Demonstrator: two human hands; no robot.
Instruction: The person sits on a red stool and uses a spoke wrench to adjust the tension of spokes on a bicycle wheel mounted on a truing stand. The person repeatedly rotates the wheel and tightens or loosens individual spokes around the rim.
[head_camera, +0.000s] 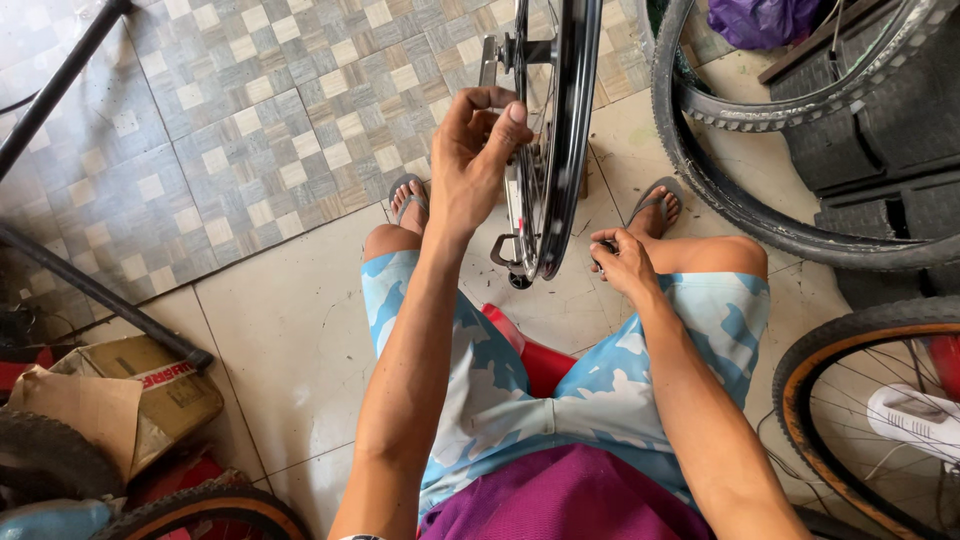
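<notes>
A bare black bicycle rim with thin spokes stands upright between my knees, seen edge-on. My left hand is raised beside the rim's left side, fingers curled and pinched at the spokes near the hub. My right hand rests on my right knee, closed on a small dark tool close to the rim's lower edge. I sit on a red stool, in blue patterned shorts, with both sandalled feet on the tiled floor.
Black tyres lie on the floor at upper right. A spoked wheel with a tan-walled tyre stands at lower right. A torn cardboard box and another tyre sit at lower left. Black stand tubes cross the left side.
</notes>
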